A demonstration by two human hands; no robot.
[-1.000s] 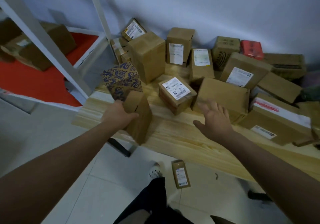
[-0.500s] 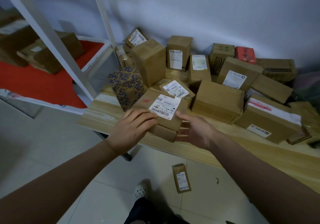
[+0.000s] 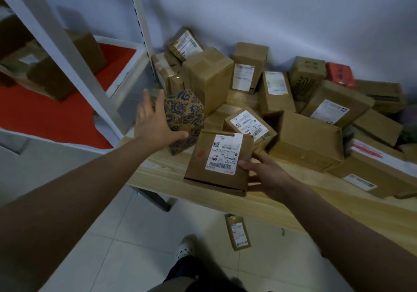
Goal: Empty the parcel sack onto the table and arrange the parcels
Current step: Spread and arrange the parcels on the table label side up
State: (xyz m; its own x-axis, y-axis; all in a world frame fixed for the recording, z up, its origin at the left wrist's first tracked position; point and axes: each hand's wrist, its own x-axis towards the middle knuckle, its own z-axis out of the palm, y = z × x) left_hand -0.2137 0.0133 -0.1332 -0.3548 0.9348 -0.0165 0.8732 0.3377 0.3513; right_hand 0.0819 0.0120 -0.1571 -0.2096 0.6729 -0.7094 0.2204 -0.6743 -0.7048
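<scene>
1. Our right hand [image 3: 268, 174] pinched the labelled brown parcel [image 3: 220, 163] at its near right corner, thumb on top by the shipping label [image 3: 223, 154], fingers underneath. The parcel looked tipped, its near end overhanging the table's front edge.
2. Our left hand [image 3: 155, 120] was spread wide, fingers straight, reaching at the blue-patterned box [image 3: 184, 120] and holding nothing; thumb near or touching its lower front face, we couldn't tell which.
3. Parcel sack not in view. Most parcels lay heaped on the wooden table [image 3: 167, 172] against the wall [image 3: 270, 9]; we judged emptying done, arranging under way.
4. To do the step well, we reckoned: seat the labelled parcel flat and further in, label up, before letting go; take the patterned box across two opposite faces, not by one corner.
5. Edges: the patterned box sat at the table's left end, just beside the white shelf upright [image 3: 67, 54]. Little slack there.
6. Open room: a bare strip of tabletop ran along the front edge, right of the labelled parcel. The back was packed with cartons.
7. One small parcel [image 3: 238, 232] lay on the tiled floor [image 3: 135, 246] near our shoe [image 3: 185, 245]; it needed fetching.
</scene>
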